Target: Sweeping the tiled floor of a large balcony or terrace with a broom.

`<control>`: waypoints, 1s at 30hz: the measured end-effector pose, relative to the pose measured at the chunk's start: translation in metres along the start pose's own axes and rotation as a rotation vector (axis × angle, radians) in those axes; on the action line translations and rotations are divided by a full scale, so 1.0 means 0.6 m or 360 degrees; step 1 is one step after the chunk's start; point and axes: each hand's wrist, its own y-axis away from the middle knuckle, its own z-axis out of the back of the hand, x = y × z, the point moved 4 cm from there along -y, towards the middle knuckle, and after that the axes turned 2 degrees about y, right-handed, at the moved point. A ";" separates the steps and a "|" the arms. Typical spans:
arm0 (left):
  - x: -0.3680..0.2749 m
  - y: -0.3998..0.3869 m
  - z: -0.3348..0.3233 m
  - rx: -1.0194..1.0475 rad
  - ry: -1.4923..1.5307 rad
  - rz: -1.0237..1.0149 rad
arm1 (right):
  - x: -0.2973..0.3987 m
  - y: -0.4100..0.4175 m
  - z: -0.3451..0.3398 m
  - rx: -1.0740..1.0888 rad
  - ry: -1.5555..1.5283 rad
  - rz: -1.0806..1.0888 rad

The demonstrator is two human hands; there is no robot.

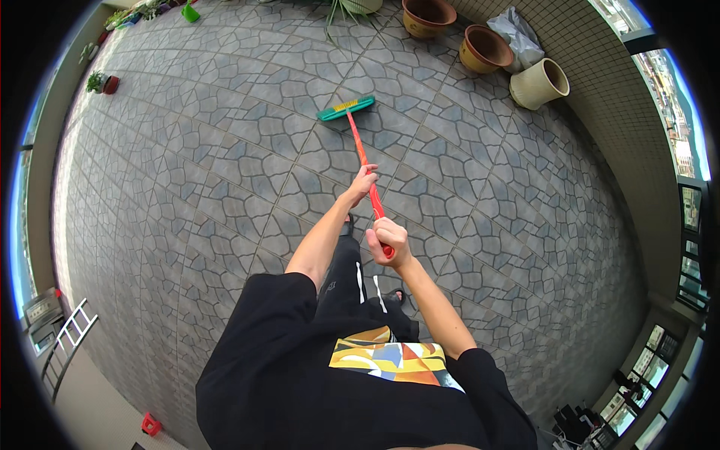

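A push broom with a red handle (359, 140) and a green head (346, 108) with green and yellow bristles reaches out in front of me over the grey stone-patterned tile floor (315, 185). My left hand (363, 183) grips the handle around its middle. Near the handle's end, my right hand (389, 242) is closed around it, with the red tip showing below the fist. The broom head is at the floor, its bristles facing away from me. Whether the bristles press on the tiles, I cannot tell.
Two brown plant pots (486, 48), a pale ribbed pot (539, 84) and a plastic bag (514, 39) stand along the tiled wall at the upper right. A small potted plant (104, 83) is at the upper left. At the lower left are a metal ladder (70, 334) and a red object (151, 424).
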 end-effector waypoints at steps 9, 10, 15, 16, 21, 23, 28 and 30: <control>0.186 0.346 -0.351 0.0352 -0.0392 -0.0079 | 0.274 0.329 0.264 -0.0306 0.0080 -0.0271; 0.206 0.397 -0.395 0.0406 -0.0317 0.0048 | 0.311 0.362 0.295 -0.0332 0.0068 -0.0309; 0.267 0.631 -0.552 0.0590 -0.0183 0.0229 | 0.471 0.473 0.391 -0.0415 0.0051 -0.0337; 0.276 0.658 -0.570 0.0573 -0.0082 0.0368 | 0.488 0.481 0.400 -0.0402 0.0058 -0.0335; 0.278 0.702 -0.594 0.0568 0.0362 0.0591 | 0.547 0.516 0.413 -0.0635 -0.0021 -0.0239; 0.264 0.696 -0.595 0.0636 0.0403 0.0566 | 0.556 0.522 0.413 -0.0673 -0.0063 -0.0073; 0.209 0.641 -0.585 0.0788 0.0084 0.0510 | 0.547 0.518 0.384 -0.0814 0.0069 -0.0010; 0.180 0.591 -0.587 0.0903 -0.0098 0.0434 | 0.526 0.503 0.365 -0.0985 0.0166 -0.0006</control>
